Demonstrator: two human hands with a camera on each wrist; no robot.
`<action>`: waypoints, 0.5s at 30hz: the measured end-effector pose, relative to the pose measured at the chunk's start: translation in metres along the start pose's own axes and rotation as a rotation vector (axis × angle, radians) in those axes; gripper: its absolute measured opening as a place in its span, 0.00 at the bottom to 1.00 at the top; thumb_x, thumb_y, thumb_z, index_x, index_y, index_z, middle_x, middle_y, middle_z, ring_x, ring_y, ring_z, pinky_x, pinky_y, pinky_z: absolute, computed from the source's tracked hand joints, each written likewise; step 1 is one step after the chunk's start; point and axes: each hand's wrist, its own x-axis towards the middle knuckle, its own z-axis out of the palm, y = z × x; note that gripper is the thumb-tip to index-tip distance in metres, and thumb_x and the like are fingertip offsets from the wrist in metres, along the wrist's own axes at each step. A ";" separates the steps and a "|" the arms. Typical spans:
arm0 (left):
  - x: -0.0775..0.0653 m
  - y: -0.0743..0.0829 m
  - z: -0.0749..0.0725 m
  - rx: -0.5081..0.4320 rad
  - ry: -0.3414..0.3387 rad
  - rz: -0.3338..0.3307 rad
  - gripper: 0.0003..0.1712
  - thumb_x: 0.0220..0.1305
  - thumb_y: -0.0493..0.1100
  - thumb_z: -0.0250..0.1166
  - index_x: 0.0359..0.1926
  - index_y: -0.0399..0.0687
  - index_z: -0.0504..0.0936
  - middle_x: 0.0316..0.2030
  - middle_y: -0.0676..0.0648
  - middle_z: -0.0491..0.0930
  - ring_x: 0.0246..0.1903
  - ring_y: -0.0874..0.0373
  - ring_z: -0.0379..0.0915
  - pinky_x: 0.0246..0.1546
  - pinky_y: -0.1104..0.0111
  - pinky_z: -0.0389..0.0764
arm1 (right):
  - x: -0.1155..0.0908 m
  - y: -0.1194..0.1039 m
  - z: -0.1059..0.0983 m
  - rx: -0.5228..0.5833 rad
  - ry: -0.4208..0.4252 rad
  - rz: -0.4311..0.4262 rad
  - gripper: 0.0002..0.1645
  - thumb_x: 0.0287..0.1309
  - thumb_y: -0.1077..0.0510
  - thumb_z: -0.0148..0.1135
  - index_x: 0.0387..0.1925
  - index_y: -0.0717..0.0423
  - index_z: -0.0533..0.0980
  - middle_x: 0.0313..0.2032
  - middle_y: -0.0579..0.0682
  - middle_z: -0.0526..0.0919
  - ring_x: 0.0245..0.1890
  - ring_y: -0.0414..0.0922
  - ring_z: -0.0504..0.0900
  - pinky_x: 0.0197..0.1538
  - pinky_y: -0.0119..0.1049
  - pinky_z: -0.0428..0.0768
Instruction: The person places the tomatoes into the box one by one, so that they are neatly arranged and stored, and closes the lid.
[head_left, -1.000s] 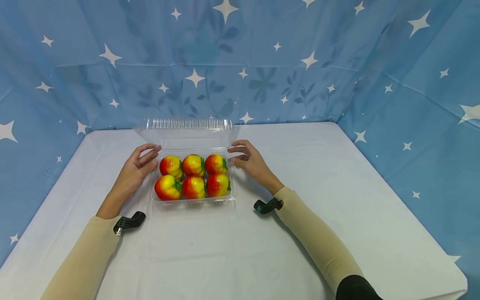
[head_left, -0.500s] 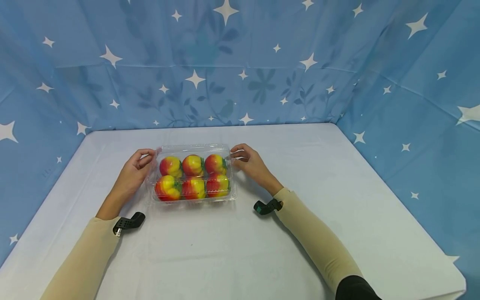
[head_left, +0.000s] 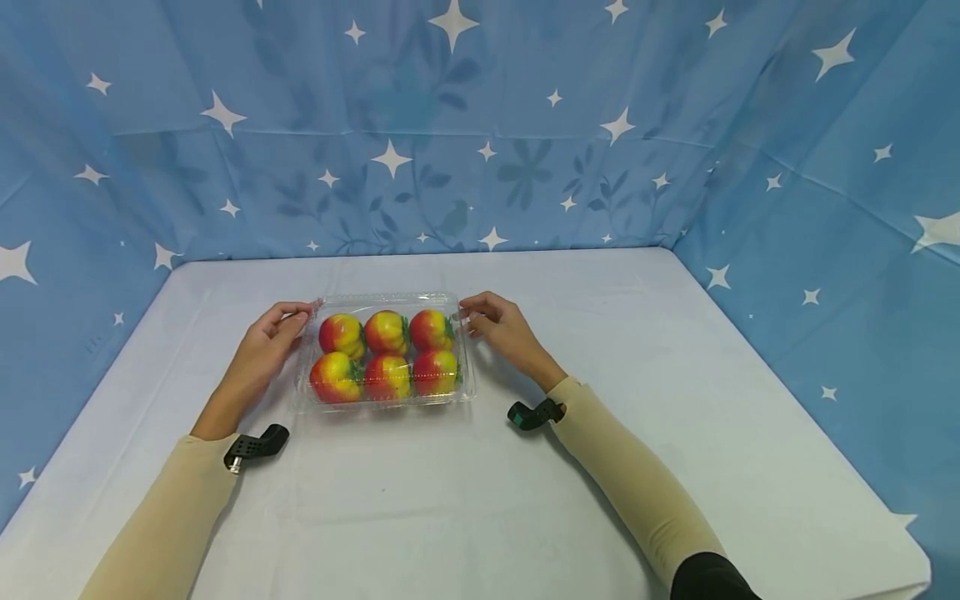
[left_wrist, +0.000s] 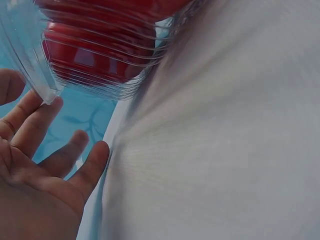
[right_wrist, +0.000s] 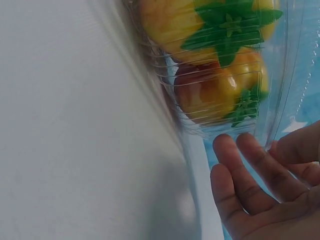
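Note:
A clear plastic clamshell box [head_left: 390,408] lies on the table with its lid [head_left: 390,297] folded down over the base. Inside, several red-and-yellow fruits [head_left: 387,331], lobed like bell peppers with green leafy tops, sit in two rows. My left hand [head_left: 262,350] pinches the back left corner; in the left wrist view its fingertips [left_wrist: 52,105] are right at the rim and the other fingers spread apart. At the back right corner, my right hand [head_left: 506,329] pinches the rim between thumb and fingers. The right wrist view shows its fingertips [right_wrist: 227,145] just under the ribbed wall.
A white cloth covers the table [head_left: 450,517]. Behind it and along both sides hangs a blue curtain [head_left: 315,100] with white stars. Each wrist wears a black camera mount [head_left: 258,442] on a beige sleeve [head_left: 165,517].
The lid has swung from standing upright at the back down over the fruits. Both hands have stayed at the back corners, the left fingers closing in on the corner.

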 end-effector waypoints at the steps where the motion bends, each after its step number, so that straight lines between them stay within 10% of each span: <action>1: 0.000 0.000 0.000 -0.004 -0.004 0.000 0.30 0.87 0.53 0.51 0.73 0.33 0.68 0.76 0.36 0.68 0.66 0.57 0.69 0.67 0.68 0.75 | 0.000 0.000 0.000 0.002 -0.001 -0.002 0.18 0.76 0.68 0.53 0.62 0.69 0.78 0.55 0.63 0.86 0.45 0.52 0.87 0.51 0.46 0.88; 10: -0.006 0.005 -0.006 0.035 -0.084 0.010 0.30 0.86 0.48 0.54 0.78 0.35 0.67 0.71 0.31 0.70 0.58 0.71 0.72 0.56 0.83 0.75 | -0.001 0.001 0.002 -0.016 0.012 0.000 0.18 0.74 0.64 0.62 0.60 0.67 0.79 0.46 0.60 0.87 0.38 0.48 0.85 0.48 0.40 0.86; 15: -0.011 0.014 -0.014 0.021 -0.212 -0.030 0.34 0.87 0.46 0.50 0.85 0.40 0.56 0.76 0.28 0.63 0.71 0.46 0.68 0.56 0.82 0.75 | -0.001 0.000 0.004 -0.031 0.019 -0.001 0.20 0.70 0.65 0.61 0.61 0.65 0.78 0.36 0.56 0.85 0.32 0.46 0.81 0.42 0.33 0.82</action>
